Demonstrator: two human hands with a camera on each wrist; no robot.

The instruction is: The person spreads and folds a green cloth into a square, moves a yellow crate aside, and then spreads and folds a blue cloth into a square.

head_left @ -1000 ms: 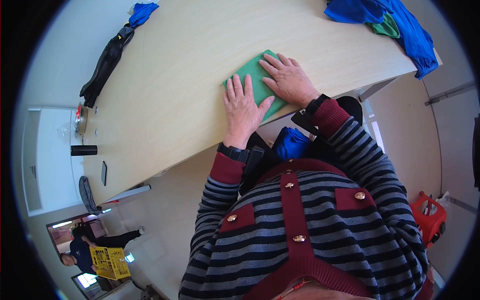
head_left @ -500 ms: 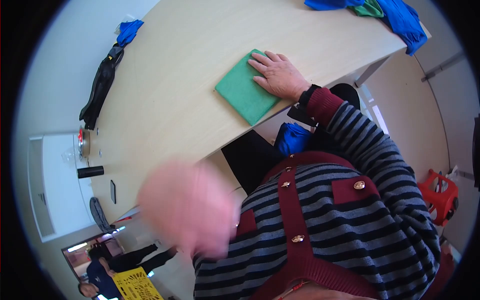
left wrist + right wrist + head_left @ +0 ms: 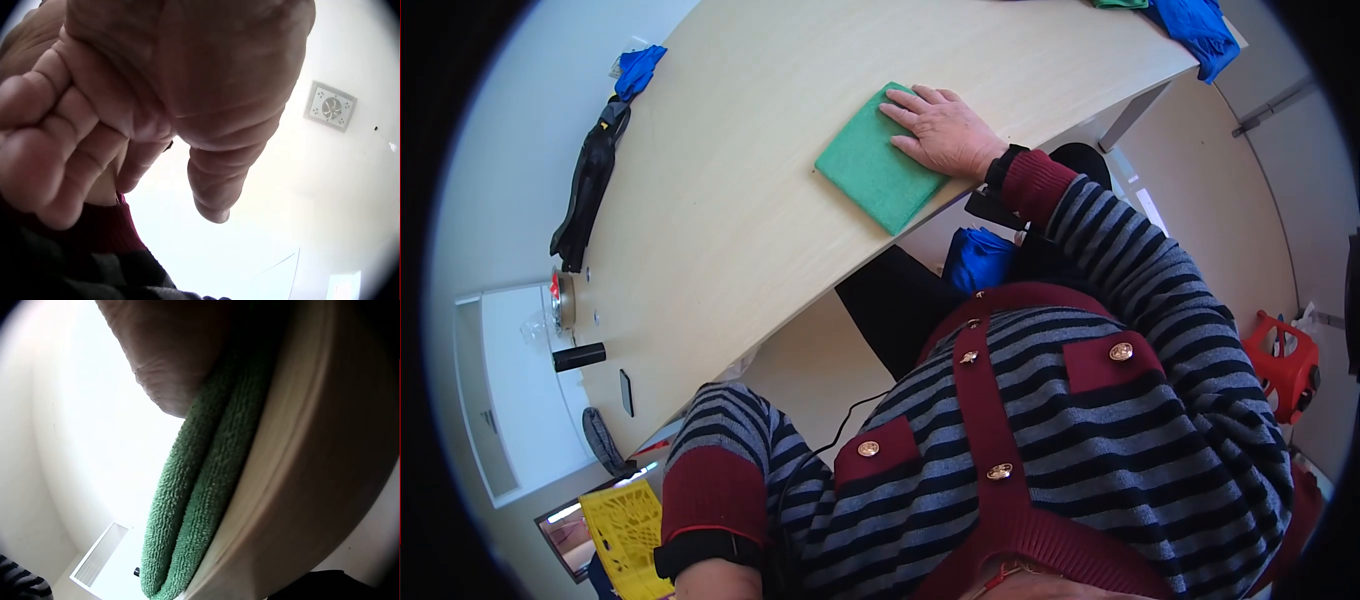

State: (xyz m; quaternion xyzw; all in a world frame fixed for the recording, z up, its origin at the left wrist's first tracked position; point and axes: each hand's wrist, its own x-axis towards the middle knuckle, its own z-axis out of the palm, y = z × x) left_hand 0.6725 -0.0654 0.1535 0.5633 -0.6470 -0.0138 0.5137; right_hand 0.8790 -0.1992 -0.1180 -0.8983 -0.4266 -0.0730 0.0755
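A folded green towel [image 3: 865, 170] lies flat on the pale wooden table, one corner at the front edge. My right hand [image 3: 945, 132] rests on its right part, palm down, fingers straight and spread. The right wrist view shows the folded, layered edge of the towel [image 3: 187, 506] along the tabletop, under the heel of that hand. My left arm is bent back toward my body, and in the head view its hand is cut off at the bottom edge. In the left wrist view the left hand [image 3: 187, 81] is raised, fingers loosely bent, holding nothing visible.
Blue cloths [image 3: 1195, 40] hang over the table's far right corner. A black bundle [image 3: 590, 180], a dark cylinder [image 3: 580, 357] and a phone [image 3: 627, 392] lie along the left side. Blue cloth [image 3: 980, 260] sits below the table edge. A yellow crate [image 3: 628, 535] shows at lower left, a red stool [image 3: 1280, 370] at right.
My left hand has left the towel and swung back toward my body, out of the head view. The right hand stays on the towel. The yellow crate has come closer.
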